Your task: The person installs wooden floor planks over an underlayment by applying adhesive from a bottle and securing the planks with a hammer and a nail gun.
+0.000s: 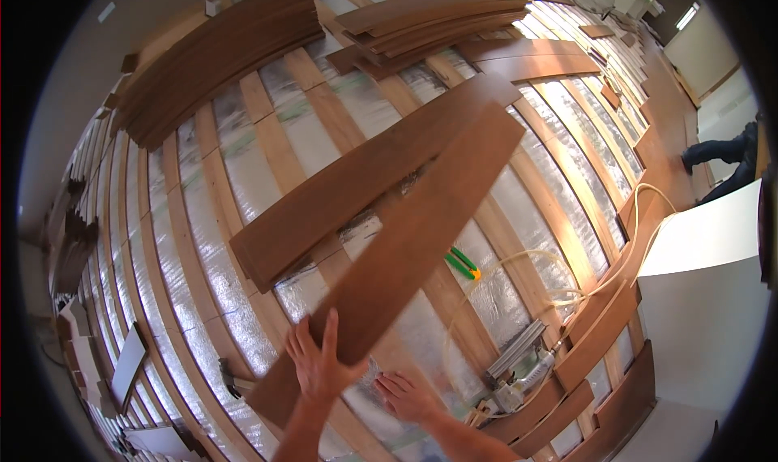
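My left hand (318,361) spans the near part of a long reddish-brown floor plank (429,227), with fingers at its left edge and thumb by its right edge. The plank slants from lower left to upper right. Its far end lies over or close above a second plank (365,182); contact cannot be told. Just right of the held plank, my right hand (408,397) is low over the battens and silver foil, holding nothing, fingers stretched out. A green hand tool with a yellow-orange end (463,264) lies beyond it on the foil.
Wooden battens (227,194) run across silver foil. Stacked planks (219,57) stand far left, with more (433,24) at the back. A nail gun (519,381) and pale hose (596,288) lie right. A hammer (230,378) lies left. Another person's legs (725,162) show far right.
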